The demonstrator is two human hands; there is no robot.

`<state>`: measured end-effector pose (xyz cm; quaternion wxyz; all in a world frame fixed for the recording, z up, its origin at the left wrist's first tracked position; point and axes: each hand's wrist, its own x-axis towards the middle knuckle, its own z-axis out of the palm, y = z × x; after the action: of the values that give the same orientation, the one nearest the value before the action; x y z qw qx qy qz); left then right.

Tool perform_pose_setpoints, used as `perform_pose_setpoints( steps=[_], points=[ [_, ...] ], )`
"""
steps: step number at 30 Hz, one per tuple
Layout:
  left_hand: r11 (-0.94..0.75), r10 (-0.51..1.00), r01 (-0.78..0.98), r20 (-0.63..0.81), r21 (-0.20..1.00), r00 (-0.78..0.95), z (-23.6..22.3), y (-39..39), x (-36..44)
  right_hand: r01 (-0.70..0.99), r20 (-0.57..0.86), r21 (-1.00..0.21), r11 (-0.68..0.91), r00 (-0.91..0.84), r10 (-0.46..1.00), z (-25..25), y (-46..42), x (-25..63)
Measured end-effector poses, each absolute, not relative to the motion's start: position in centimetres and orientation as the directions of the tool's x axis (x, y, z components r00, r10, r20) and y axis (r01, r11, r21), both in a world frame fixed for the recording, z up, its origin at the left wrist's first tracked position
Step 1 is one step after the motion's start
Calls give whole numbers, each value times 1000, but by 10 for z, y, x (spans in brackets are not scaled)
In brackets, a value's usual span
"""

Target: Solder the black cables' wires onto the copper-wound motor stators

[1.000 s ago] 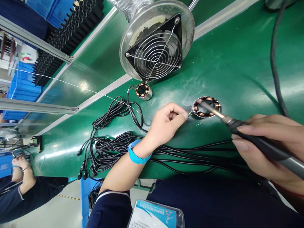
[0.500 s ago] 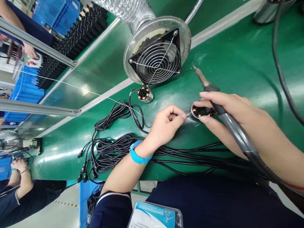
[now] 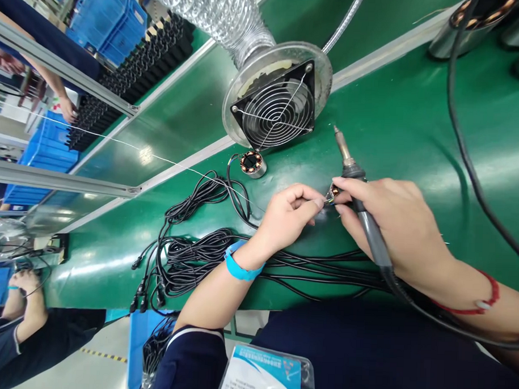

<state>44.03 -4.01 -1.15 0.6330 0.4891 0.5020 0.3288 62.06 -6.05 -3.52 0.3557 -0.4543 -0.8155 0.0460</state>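
In front of you, a glossy green workbench [image 3: 393,137] is stretching out, a grey metal rail [image 3: 383,56] running along its far edge. At that edge, a silver ribbed foil duct [image 3: 210,17] is meeting a black square fan with a round wire guard [image 3: 278,120]. Long coiled black cables [image 3: 198,255] are lying along the near edge, their strands passing below your hands. Your right hand [image 3: 397,225] is gripping a black-and-grey soldering iron [image 3: 372,238], its bare metal tip pointing toward the far edge, clear of the work. A small steel cylinder with copper windings [image 3: 252,164] is standing just in front of the fan. Between your hands, midway between near and far edges, a copper-wound ring [image 3: 335,190] is sitting mostly hidden behind your right thumb and forefinger; you are bringing those fingertips close around it, though I cannot tell how firmly they are holding it. Your left hand [image 3: 291,210] is pinching thin coloured wires [image 3: 328,201] beside the ring, thumb pressing against forefinger.
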Motion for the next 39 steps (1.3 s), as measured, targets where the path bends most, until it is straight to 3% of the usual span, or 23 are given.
perform_pose_setpoints(
  steps=[3,6,9,14,17,20,23,29,34,39],
  points=[
    [21,966,141,-56,990,251,-15,-44,438,659,524,-491,569,-299,798,-33,-62,620],
    [-298,935,339,201,892,293,-15,-49,436,634,467,-583,509,-251,848,-30,-65,620],
    [-435,879,461,254,773,403,-14,-52,434,607,421,-643,468,-231,877,-29,-66,619],
    [-502,851,483,312,717,423,-15,-51,433,571,466,-636,518,-251,848,-33,-61,619],
    [-478,865,458,311,750,394,-16,-48,434,564,505,-562,605,-345,791,-33,-56,627],
    [-326,924,438,184,838,335,-16,-46,435,555,527,-464,690,-454,719,-33,-52,637],
    [-162,958,398,48,903,281,-16,-43,436,545,518,-439,714,-496,697,-34,-47,641],
    [23,972,295,-91,955,218,-19,-39,436,630,520,-494,599,-338,785,-42,-39,637],
    [8,975,230,-59,973,215,-23,-40,438,650,571,-475,593,-286,770,-36,-56,640],
    [5,973,214,-54,977,225,-25,-42,440,612,548,-615,497,-122,828,-25,-87,649]
  ],
)
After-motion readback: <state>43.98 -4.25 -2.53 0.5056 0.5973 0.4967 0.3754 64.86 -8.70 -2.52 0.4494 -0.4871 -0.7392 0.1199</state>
